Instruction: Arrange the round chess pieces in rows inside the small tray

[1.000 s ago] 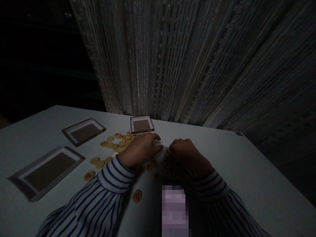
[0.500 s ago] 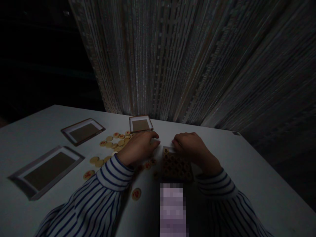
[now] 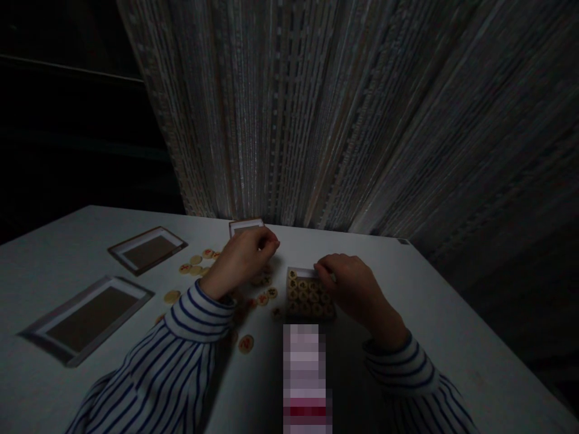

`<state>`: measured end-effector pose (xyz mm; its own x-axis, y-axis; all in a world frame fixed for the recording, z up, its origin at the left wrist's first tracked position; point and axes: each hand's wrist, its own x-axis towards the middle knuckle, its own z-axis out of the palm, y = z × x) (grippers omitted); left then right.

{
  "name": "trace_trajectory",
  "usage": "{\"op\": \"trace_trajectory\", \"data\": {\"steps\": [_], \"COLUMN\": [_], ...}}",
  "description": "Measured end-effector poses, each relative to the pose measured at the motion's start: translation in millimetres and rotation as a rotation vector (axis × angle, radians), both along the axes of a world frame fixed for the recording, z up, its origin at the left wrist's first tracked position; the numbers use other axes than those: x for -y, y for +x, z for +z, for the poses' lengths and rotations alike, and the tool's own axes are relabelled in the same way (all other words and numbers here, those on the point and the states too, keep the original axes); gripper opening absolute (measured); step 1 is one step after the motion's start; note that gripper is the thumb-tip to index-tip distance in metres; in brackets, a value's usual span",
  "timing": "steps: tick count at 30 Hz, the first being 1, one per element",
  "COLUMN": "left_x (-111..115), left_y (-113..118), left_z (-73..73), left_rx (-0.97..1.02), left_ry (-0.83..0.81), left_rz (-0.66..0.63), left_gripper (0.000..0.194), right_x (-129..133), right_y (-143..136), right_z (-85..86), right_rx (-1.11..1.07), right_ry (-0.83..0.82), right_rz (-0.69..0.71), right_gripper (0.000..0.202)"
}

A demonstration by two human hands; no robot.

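Note:
My left hand (image 3: 246,256) is raised over the loose Chinese chess pieces (image 3: 263,298), thumb and forefinger pinched together. What sits in that pinch is too small and dark to make out. My right hand (image 3: 350,283) hovers at the right side of a small box (image 3: 304,272), its fingers curled at the far right corner and covering part of it. Rows of round wooden pieces with dark characters (image 3: 304,295) fill most of the box, and a pale strip shows at its far end. Whether the right fingers hold a piece is hidden.
Left of the box, pieces with red characters (image 3: 245,343) lie scattered, some face down. Two shallow trays, one brown-rimmed (image 3: 131,265) and one grey-rimmed (image 3: 75,357), are at the left. Another tray (image 3: 246,222) stands behind my left hand. A strand curtain (image 3: 289,120) hangs beyond the table.
My left hand has lifted and its fingertips have come together. My right hand has turned slightly, showing more of the boxed pieces. The view has shifted a little.

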<state>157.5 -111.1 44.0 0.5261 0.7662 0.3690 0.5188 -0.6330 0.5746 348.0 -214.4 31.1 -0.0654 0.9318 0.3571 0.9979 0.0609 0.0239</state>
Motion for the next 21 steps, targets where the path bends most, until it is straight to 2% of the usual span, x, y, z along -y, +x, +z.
{"op": "trace_trajectory", "data": {"steps": [5,8,11,15,18,21], "left_x": [17.4,28.7,35.7,39.6,39.7,36.9], "left_y": [-6.2,-18.3,-36.1,-61.2,-75.6,-84.7], "left_z": [1.8,-5.1,-22.7,-57.4,-79.9,-92.4], "left_rx": [0.121,0.147,0.223,0.246,0.192,0.172], "left_ry": [0.083,0.084,0.11,0.24,0.33,0.357], "left_rz": [0.044,0.088,0.195,0.318,0.384,0.432], "left_gripper": [0.024,0.026,0.031,0.034,0.033,0.032], "right_x": [14.4,15.5,14.9,16.7,19.8,21.7], "right_y": [1.0,-0.7,-3.0,-3.0,-1.0,-0.1], "right_z": [-18.9,-31.1,-46.2,-65.5,-72.6,-74.7], "right_rx": [-0.174,-0.329,-0.422,-0.348,-0.348,-0.413], "right_ry": [0.162,0.319,0.419,0.493,0.493,0.485], "right_rz": [0.058,0.109,0.113,0.091,0.098,0.096], "right_gripper": [0.022,0.025,0.027,0.032,0.031,0.028]}}
